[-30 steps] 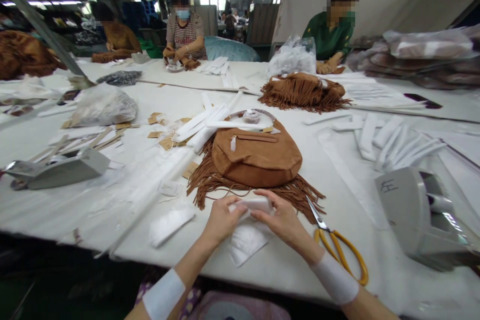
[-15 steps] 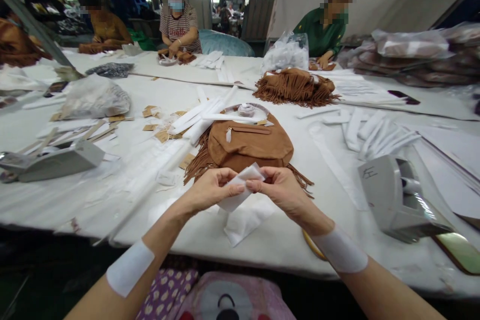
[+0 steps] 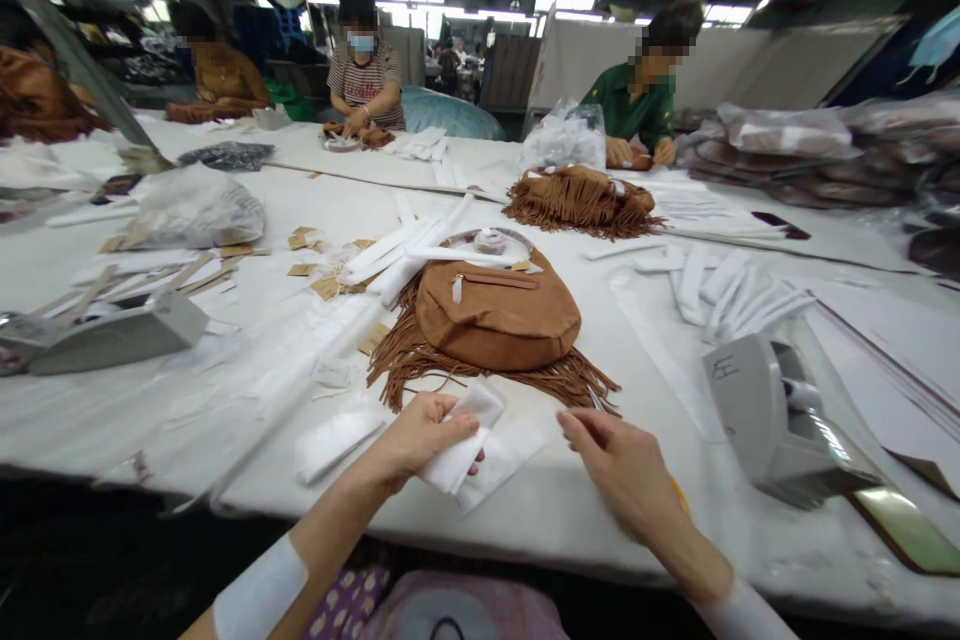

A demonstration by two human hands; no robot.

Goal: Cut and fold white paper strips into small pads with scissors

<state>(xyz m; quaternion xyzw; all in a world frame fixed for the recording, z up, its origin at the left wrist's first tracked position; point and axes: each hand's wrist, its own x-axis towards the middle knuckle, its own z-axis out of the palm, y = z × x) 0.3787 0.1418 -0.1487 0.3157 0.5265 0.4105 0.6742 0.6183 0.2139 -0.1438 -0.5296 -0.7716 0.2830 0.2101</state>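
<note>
My left hand [image 3: 439,440] is closed on a folded white sheet [image 3: 466,435], thumb on top and fingertips beneath. My right hand [image 3: 626,465] is apart from the sheet, to its right, its fingers bent together; whether anything small is between the fingertips is hidden. Under the held sheet another thin white sheet [image 3: 510,450] lies on the table. Just beyond both hands rests a brown bag [image 3: 499,315] with fringes spread around its lower edge. A folded white piece [image 3: 337,440] lies left of my left hand.
Tape dispensers stand at the right [image 3: 780,420] and left [image 3: 120,332] of the white table [image 3: 570,540]. White strips [image 3: 720,285], paper tags [image 3: 326,287] and a second fringed bag [image 3: 581,203] lie further back. Several people work across the table.
My right hand has let go of the white sheet and moved right. My left hand still holds it, slightly lower. The view has tilted up a little.
</note>
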